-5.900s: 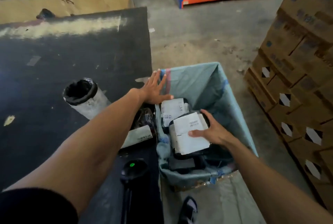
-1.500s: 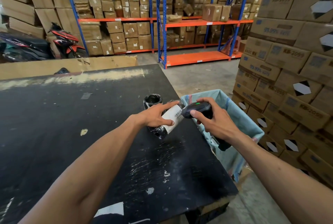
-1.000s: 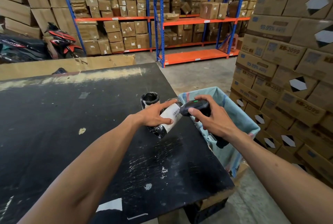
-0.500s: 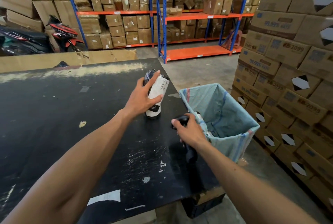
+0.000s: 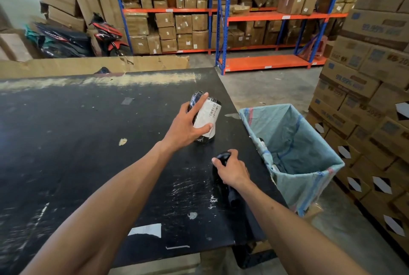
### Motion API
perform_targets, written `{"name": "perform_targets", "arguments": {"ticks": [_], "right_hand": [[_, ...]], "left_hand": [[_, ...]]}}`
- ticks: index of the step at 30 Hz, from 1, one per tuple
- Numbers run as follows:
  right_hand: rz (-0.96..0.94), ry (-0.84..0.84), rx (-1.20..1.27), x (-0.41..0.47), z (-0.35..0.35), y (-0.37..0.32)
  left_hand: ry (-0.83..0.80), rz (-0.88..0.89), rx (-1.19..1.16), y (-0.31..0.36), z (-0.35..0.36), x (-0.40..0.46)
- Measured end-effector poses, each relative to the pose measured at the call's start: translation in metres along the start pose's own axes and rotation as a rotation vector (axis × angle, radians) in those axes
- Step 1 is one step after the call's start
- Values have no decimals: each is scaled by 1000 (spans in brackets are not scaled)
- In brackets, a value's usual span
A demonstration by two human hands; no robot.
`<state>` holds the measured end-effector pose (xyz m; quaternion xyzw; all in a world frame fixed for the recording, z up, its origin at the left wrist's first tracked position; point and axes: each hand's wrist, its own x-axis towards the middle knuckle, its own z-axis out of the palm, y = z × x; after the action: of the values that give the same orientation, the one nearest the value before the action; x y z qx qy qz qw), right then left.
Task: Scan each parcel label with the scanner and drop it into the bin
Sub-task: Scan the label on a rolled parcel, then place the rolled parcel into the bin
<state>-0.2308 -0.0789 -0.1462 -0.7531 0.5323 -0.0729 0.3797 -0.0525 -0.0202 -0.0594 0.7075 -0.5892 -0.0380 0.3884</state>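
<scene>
Left hand [image 5: 184, 127] around upright parcel [image 5: 207, 117], right hand [image 5: 232, 169] on scanner [image 5: 221, 157].

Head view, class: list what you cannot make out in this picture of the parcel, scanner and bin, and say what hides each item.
- Parcel label text: too small and blurred; the left hand covers part of it.
- Scanner: mostly hidden under the right hand; black on the black table.
- Bin contents: its near wall and the table edge hide most.
- Whether the parcel touches the table: unclear.

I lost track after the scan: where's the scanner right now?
In the head view, the scanner lies on the black table near its right edge, under the right hand, beside the bin.
</scene>
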Motion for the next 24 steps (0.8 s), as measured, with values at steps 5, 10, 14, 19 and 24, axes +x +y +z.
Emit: {"name": "perform_targets", "arguments": {"ticks": [5,10,14,19,24], "right_hand": [[4,-25,-50,-2,-7,0],[-132,235,103,-4,-43,-3],[-221,305,514,10,-86,1],[-288,243,633,35,-122,10],[-201,358,534,71,-149,47]], "left_hand": [[-27,-8,-21,5,9,9],[-25,-34,-121,18,22,27],[-26,-121,-257,35,46,45],[-128,-178,-572,64,94,71],[-325,-248,-764,96,147,103]]}}
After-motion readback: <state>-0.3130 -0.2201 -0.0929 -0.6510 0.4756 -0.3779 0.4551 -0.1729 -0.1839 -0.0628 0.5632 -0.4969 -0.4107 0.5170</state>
